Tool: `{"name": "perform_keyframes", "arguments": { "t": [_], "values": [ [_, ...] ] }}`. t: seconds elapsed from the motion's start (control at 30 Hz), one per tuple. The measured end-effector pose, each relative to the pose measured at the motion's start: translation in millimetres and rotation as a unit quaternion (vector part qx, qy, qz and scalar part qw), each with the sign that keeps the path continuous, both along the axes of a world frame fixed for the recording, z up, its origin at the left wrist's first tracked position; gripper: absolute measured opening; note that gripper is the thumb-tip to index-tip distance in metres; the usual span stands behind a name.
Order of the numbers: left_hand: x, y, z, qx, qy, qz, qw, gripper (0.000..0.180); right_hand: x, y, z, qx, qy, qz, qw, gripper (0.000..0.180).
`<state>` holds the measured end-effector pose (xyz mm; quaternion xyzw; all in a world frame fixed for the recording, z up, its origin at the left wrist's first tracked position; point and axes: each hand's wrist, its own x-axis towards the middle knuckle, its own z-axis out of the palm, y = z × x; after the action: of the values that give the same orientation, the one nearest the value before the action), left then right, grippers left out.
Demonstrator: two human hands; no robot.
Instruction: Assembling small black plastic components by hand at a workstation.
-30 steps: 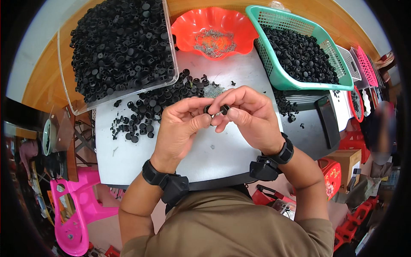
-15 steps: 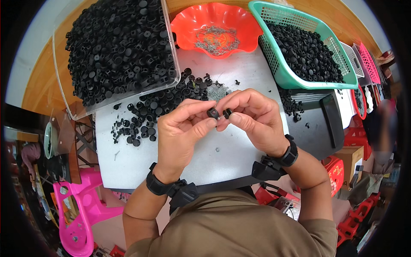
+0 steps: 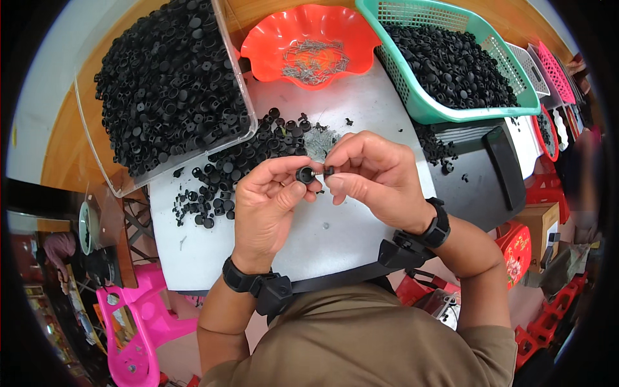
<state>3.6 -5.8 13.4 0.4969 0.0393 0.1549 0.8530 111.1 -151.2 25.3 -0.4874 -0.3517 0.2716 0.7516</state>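
Note:
My left hand (image 3: 265, 203) is closed, pinching a round black plastic cap (image 3: 304, 175) between thumb and fingers, its hollow side showing. Facing it, my right hand (image 3: 380, 180) grips a smaller black plastic piece (image 3: 329, 171) at its fingertips. A thin metal spring (image 3: 318, 173) bridges the gap between the two parts. Just beyond my fingers lies a heap of small metal springs (image 3: 320, 143) on the white table top (image 3: 271, 258). Loose black caps and little plugs (image 3: 225, 171) are spread left of it.
A clear bin (image 3: 242, 132) of black parts leans over the table's far left. Behind my hands stands a red wavy bowl (image 3: 264, 64) with metal pins. At the far right is a green basket (image 3: 445, 116) of black pieces. A pink stool (image 3: 145, 309) is below left.
The black piece in my right hand has turned and lines up more with the cap. The cap has tilted, showing more of its hollow. Both hands stay close together.

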Motion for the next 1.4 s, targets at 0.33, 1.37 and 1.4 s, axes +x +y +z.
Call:
{"name": "perform_keyframes", "arguments": {
  "t": [0.33, 1.37, 1.4],
  "values": [
    [3.1, -5.2, 0.3, 0.025, -0.008, 0.020, 0.999, 0.029, 0.9, -1.1, -1.0, -0.036, -0.013, -0.005, 0.999, 0.011],
    [2.4, -2.3, -3.5, -0.004, 0.010, 0.000, 1.000, 0.031, 2.1, 0.1, -2.2, -0.044, 0.032, 0.000, 0.999, 0.008],
    [2.8, -2.9, -2.9, -0.004, 0.010, 0.000, 1.000, 0.031, 2.2, 0.4, -1.9, -0.043, 0.031, -0.002, 0.999, 0.008]
  ]
}}
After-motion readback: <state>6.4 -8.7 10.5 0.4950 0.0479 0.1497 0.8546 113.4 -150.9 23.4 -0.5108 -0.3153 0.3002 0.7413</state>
